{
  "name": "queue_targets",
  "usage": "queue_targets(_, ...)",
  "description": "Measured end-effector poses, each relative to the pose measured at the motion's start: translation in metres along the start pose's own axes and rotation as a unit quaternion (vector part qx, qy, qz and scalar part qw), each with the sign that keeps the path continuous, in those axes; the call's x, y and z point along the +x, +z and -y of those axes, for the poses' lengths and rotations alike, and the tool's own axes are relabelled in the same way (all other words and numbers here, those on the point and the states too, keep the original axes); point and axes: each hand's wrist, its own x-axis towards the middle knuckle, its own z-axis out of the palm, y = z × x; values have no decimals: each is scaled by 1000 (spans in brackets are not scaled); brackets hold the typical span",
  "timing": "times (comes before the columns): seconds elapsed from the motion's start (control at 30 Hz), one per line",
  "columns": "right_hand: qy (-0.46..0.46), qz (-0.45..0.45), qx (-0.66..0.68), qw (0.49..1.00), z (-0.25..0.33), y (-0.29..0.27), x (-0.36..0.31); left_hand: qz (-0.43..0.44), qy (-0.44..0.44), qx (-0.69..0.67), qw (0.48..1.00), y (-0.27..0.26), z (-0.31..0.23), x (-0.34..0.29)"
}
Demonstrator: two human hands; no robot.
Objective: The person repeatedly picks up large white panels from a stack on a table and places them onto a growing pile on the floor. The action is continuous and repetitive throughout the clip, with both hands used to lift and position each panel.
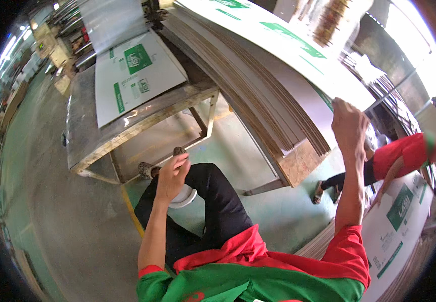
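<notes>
My right hand is closed at the near edge of the top white cardboard sheet with green print, which lies tilted over a tall stack of cardboard sheets. My left hand hangs above my knees, its fingers loosely bent and apart, with nothing in it. Below that hand a white rounded thing shows between my legs; its kind I cannot make out. Ahead of my left hand, another printed white sheet rests on a metal-framed table, its far end beneath a clear sheet or panel.
A wooden pallet or board supports the stack. At right, a co-worker in a red sleeve reaches to a printed sheet on another pile. Machine rollers stand at the far left. A yellow line crosses the floor.
</notes>
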Motion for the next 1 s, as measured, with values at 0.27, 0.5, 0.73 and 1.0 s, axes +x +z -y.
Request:
queue_targets(0.27, -260, -160, 379, 874, 60, -75, -141, -27, -5, -512, 858, 54, -90, -92)
queue_targets(0.5, 382, -65, 253, 886, -144, 47, -272, -169, -60, -386, 905, 17, -14, -275)
queue_targets(0.73, 223, 215, 648, 696, -53, 56, -281, -215, -165, -331, 904, -45, 23, -378)
queue_targets(1.0, 81, 353, 590, 722, 34, 113, -311, -276, -334, -246, 867, -14, 92, -432)
